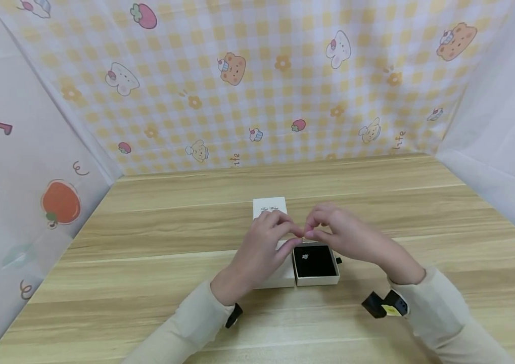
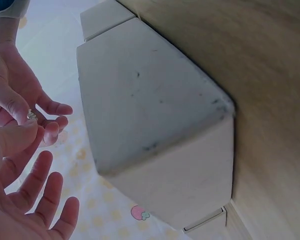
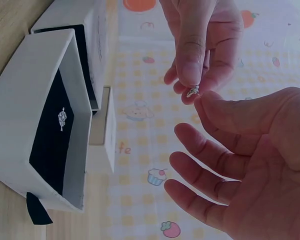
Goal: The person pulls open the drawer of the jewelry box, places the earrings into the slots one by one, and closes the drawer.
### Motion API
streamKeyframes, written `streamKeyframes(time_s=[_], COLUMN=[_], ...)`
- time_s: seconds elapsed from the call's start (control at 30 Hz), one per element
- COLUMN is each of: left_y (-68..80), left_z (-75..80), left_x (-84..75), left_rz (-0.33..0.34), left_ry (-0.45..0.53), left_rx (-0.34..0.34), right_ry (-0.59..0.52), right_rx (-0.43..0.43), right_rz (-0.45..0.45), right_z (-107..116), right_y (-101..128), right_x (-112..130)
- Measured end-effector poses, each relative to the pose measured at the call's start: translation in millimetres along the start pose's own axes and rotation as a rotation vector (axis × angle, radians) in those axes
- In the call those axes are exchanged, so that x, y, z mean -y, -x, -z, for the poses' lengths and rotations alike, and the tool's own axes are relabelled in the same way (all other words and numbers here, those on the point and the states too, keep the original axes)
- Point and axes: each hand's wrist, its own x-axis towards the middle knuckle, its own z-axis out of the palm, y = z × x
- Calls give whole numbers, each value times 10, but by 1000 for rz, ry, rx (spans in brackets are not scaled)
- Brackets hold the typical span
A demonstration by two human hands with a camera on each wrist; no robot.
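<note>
My left hand (image 1: 262, 247) and right hand (image 1: 353, 237) meet fingertip to fingertip just above an open white jewellery drawer (image 1: 316, 279) with a black insert. Between them they pinch a tiny silver jewel (image 3: 192, 91). In the right wrist view my left thumb and fingers close on it from above, and a right fingertip touches it from below. The left wrist view shows the same jewel (image 2: 31, 115) between both hands. My other fingers hang loose. A second small silver piece (image 3: 62, 119) lies on the black insert (image 1: 314, 263).
The drawer's white sleeve (image 1: 280, 280) lies under my left hand and fills the left wrist view as a white box (image 2: 155, 115). A smaller white box (image 1: 270, 206) stands behind it. A black ribbon tab (image 3: 37, 210) sticks out of the drawer. Checked fabric walls surround the wooden table (image 1: 148, 253).
</note>
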Motion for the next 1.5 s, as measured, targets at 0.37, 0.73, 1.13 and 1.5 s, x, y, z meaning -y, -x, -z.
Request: streamKeyframes(time_s=[0.37, 0.73, 1.13, 1.5], left_y=[-9, -8, -6, -9], left_z=[5, 10, 60, 60], left_x=[5, 4, -3, 5], left_rz=[-33, -33, 126, 250], left_ry=[1, 11, 162, 276], left_rx=[-21, -23, 0, 49], right_ry=[-20, -47, -49, -35], right_rx=[7, -3, -47, -59], right_rz=[-17, -27, -47, -39], right_z=[-16, 5, 11, -21], right_y=[-2, 7, 14, 1], right_x=[0, 5, 12, 17])
